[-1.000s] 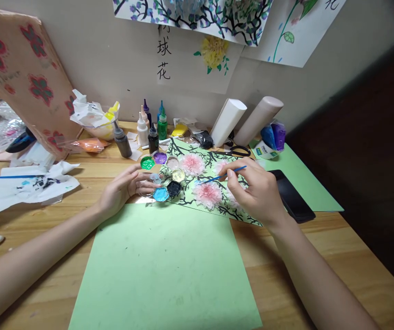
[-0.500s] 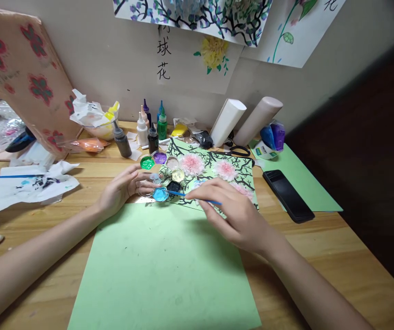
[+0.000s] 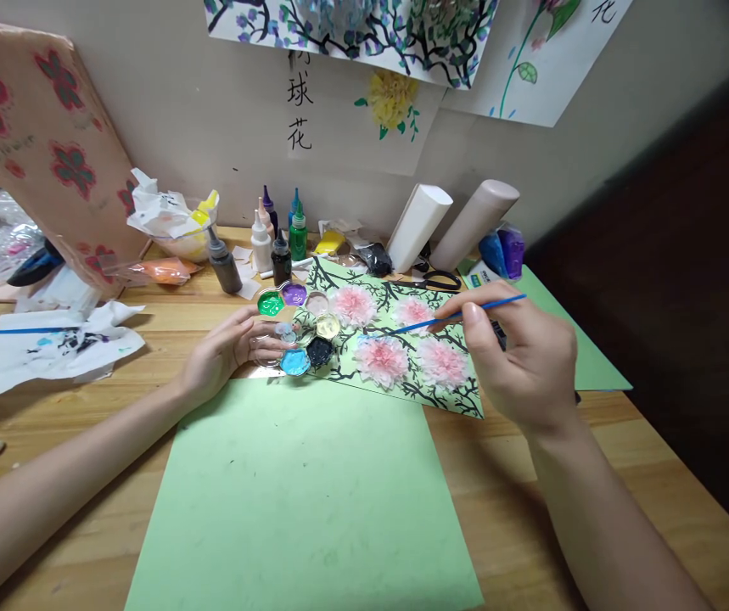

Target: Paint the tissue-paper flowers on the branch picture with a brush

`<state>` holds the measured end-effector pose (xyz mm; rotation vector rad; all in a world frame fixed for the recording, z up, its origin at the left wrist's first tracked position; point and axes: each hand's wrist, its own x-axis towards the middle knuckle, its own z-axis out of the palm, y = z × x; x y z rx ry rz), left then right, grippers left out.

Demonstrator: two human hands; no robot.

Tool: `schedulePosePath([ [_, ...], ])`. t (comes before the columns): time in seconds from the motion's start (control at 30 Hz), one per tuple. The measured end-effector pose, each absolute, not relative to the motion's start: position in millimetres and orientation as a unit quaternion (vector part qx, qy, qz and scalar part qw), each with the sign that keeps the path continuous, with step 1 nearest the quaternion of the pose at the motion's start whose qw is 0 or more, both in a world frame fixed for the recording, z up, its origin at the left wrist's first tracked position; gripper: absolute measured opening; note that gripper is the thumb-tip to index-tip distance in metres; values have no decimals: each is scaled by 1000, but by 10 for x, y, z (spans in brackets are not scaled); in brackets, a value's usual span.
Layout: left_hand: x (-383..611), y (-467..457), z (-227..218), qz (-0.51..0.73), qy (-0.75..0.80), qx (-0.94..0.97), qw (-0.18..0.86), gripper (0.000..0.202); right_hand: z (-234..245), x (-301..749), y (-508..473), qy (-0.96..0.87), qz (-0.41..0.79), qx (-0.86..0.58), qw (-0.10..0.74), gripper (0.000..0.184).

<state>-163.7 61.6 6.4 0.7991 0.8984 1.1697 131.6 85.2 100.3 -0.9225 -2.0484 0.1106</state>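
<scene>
My right hand (image 3: 517, 348) pinches a thin blue paintbrush (image 3: 479, 306), its tip pointing left at the top edge of a pink paper flower. That flower is one of several on a green painting (image 3: 402, 333) covered in black branches. A bit of blue shows on the paper by the brush tip. On the left, my left hand (image 3: 224, 350) grips the edge of a flower-shaped paint palette (image 3: 328, 326), fingers over its near side. Green, purple, light blue, black and pale paints fill its wells. The palette overlaps the painting's left part.
A blank green sheet (image 3: 313, 501) lies in front. Behind stand paint bottles (image 3: 281, 255), a white roll (image 3: 419, 227) and scissors (image 3: 440, 280). Stained tissue (image 3: 64, 344) with another brush lies left. My right hand mostly hides a black phone (image 3: 499, 333).
My right hand has lifted the paintbrush from beside the palette's blue and black wells and carried it right, over the painting. My left hand stays on the palette.
</scene>
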Motion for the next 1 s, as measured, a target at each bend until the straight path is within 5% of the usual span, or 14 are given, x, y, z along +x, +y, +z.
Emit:
schedulePosePath([
  [1.0,-1623,611,89,515,397,352,673,20,854,1260,965,-851,37,-363,378,18],
])
